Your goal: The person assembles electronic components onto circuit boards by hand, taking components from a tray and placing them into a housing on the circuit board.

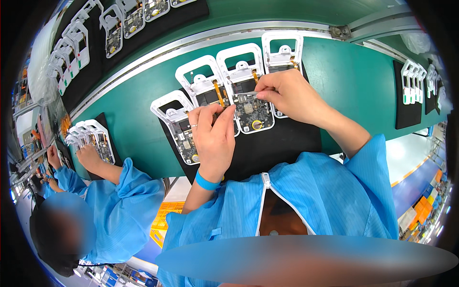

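Several white plastic frames with looped handles lie side by side, each holding a dark circuit board. My right hand (291, 95) has thumb and forefinger pinched at the upper edge of one circuit board (251, 112), which bears a round yellow-rimmed coin cell (257, 125). What lies in that pinch is too small to make out. My left hand (213, 138), with a blue band (207, 181) at its wrist, bends its fingers over the neighbouring frame (198, 71), near the lower end of an orange flex cable (218, 93). Its fingertips hide whatever they grip.
The frames rest on a black mat (282, 146) on a green bench (344, 71). A metal rail (205, 36) runs behind them. At left, a co-worker in a blue smock (124, 210) handles similar frames (93, 134). More frames (413, 83) stand far right.
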Demonstrator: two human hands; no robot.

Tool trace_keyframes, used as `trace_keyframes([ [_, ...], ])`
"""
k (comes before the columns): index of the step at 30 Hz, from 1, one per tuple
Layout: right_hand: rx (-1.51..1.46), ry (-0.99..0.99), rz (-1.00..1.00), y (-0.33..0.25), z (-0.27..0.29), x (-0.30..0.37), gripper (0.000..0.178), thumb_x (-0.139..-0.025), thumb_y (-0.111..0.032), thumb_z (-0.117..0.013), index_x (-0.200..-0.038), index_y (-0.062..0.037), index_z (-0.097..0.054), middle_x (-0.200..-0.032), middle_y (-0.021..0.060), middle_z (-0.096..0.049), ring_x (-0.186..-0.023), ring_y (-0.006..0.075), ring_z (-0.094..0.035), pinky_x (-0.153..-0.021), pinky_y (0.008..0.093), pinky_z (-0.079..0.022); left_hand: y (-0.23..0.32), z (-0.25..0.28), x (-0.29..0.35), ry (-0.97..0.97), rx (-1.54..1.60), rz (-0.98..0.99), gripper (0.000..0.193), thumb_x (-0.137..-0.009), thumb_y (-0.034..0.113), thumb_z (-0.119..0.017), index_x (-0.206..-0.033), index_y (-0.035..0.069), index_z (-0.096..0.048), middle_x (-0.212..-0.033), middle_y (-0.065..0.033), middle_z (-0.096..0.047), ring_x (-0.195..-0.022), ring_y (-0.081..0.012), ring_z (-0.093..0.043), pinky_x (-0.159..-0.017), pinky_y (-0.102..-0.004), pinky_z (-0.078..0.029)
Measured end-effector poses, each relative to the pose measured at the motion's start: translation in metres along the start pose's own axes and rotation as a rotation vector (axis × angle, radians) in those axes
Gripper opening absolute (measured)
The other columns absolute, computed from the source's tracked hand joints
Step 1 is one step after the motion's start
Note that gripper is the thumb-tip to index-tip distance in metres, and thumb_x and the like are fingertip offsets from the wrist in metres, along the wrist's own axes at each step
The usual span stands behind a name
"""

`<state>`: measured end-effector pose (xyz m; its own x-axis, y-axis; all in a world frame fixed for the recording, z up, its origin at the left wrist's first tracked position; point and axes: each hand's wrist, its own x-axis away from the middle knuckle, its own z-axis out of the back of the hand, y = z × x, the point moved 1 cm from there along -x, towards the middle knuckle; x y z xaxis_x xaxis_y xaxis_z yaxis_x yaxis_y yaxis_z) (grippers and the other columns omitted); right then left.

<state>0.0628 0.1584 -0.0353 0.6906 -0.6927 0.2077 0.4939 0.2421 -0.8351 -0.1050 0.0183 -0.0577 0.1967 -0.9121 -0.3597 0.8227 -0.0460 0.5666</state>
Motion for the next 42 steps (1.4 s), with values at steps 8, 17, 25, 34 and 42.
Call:
trace_keyframes([
  [8, 0.079, -0.080, 0.007, -0.002, 0.002, -0.013, 0.013, -0.086, -0.010, -0.070, -0.091, 0.0012, -0.073, -0.080, 0.0191, -0.071, -0.077, 0.0345, -0.070, -0.073, 0.0409, -0.054, -0.004, 0.000, 0.000, -0.041, -0.103, -0.057, 0.037, -0.073, -0.006, -0.075, -0.105, 0.012, -0.078, -0.097, -0.0092, -0.057, -0.095, -0.0302, -0.051, -0.079, -0.0409, -0.044],
  [17, 0.203, -0.162, 0.076, -0.003, 0.003, -0.031, 0.012, -0.085, -0.010, -0.071, -0.091, 0.0002, -0.073, -0.078, 0.0164, -0.071, -0.071, 0.0295, -0.068, -0.067, 0.0386, -0.053, -0.015, -0.001, 0.002, -0.099, -0.112, -0.033, 0.041, -0.070, -0.003, -0.074, -0.108, 0.012, -0.077, -0.103, -0.0104, -0.057, -0.098, -0.0320, -0.051, -0.083, -0.0420, -0.046],
  [25, 0.339, -0.204, 0.130, -0.007, 0.004, -0.041, 0.012, -0.085, -0.011, -0.070, -0.091, -0.0008, -0.072, -0.081, 0.0171, -0.071, -0.078, 0.0355, -0.068, -0.072, 0.0431, -0.053, -0.021, -0.003, 0.002, -0.097, -0.115, -0.041, 0.040, -0.071, -0.003, -0.074, -0.108, 0.012, -0.078, -0.101, -0.0099, -0.057, -0.098, -0.0318, -0.050, -0.084, -0.0421, -0.046],
  [34, 0.384, -0.248, 0.202, -0.001, 0.001, -0.047, 0.012, -0.086, -0.012, -0.070, -0.093, -0.0019, -0.071, -0.086, 0.0162, -0.071, -0.082, 0.0355, -0.068, -0.075, 0.0429, -0.053, -0.027, -0.004, 0.005, -0.083, -0.143, -0.037, 0.041, -0.071, -0.002, -0.074, -0.108, 0.013, -0.079, -0.096, -0.0087, -0.056, -0.095, -0.0303, -0.052, -0.082, -0.0414, -0.046],
  [42, 0.276, -0.170, 0.242, 0.013, -0.006, -0.042, 0.012, -0.086, -0.015, -0.072, -0.088, -0.0034, -0.069, -0.080, 0.0153, -0.070, -0.082, 0.0373, -0.068, -0.073, 0.0468, -0.052, -0.032, -0.004, 0.009, -0.080, -0.148, -0.035, 0.043, -0.071, -0.002, -0.073, -0.109, 0.017, -0.079, -0.094, -0.0077, -0.056, -0.093, -0.0290, -0.052, -0.081, -0.0417, -0.045],
])
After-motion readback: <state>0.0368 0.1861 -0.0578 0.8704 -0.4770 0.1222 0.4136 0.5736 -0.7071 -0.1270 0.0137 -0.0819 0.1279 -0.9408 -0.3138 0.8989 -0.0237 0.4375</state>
